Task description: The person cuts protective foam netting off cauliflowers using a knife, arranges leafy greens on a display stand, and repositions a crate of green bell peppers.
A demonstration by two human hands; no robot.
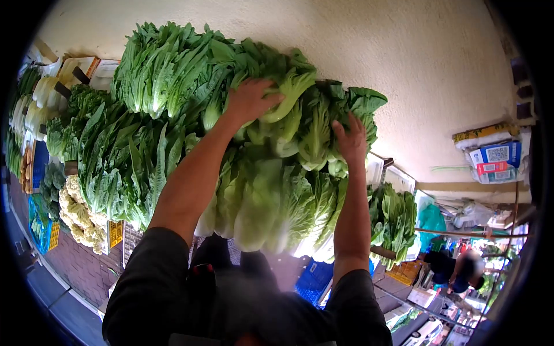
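The left hand [252,102] reaches over the far row of greens, back up and partly open, its fingers extended to the right across a pale-stemmed bok choy [293,92]. It touches the plant near the stem; whether any fingertips curl around it cannot be told. The right hand [351,138] is open, fingers pointing to the far side and the thumb held apart, at the right end of the bok choy pile [314,130]. It is against or just beside the leaves there, with no closed grip visible.

The bok choy pile lies between and around the hands, close to the beige wall [404,75]. Long-leaved greens [156,69] are heaped to its left. On the near side, between the forearms, are pale green cabbages [259,202], partly blurred. Cauliflower [81,213] sits farther left, and a smaller bunch of leafy greens [392,216] lies right of the right forearm.
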